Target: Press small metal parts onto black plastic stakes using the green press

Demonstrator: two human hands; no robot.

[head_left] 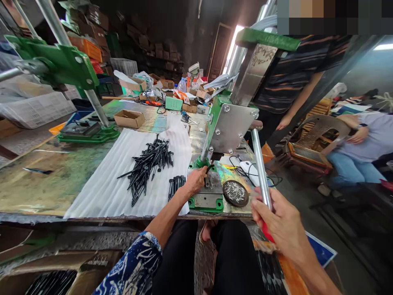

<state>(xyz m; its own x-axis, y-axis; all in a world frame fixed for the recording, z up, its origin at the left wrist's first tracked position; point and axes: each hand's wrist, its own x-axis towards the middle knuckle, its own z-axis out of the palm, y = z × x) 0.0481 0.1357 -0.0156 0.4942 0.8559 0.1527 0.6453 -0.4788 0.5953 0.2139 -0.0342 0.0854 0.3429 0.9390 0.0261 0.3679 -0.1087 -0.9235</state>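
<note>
A green hand press point(229, 127) with a steel front plate stands at the table's front edge. My left hand point(196, 182) is closed at its base, fingers pinching a slim black part point(210, 168) under the ram; most of that part is hidden. My right hand point(281, 219) is wrapped around the press lever point(262, 168), near its red grip point(267, 232). Left of the press, a heap of black pointed stake-like pieces point(150, 162) lies on white foam sheeting point(101, 180). A smaller row of black pieces point(176, 185) lies beside my left wrist. A round dish of small metal pins point(236, 193) sits right of the press base.
Another green press point(58, 61) stands at left. A small cardboard box point(129, 119) and a cluttered row of boxes occupy the table's far part. Cables point(270, 177) lie at right. One person point(285, 78) stands behind the press; another point(365, 135) sits at far right.
</note>
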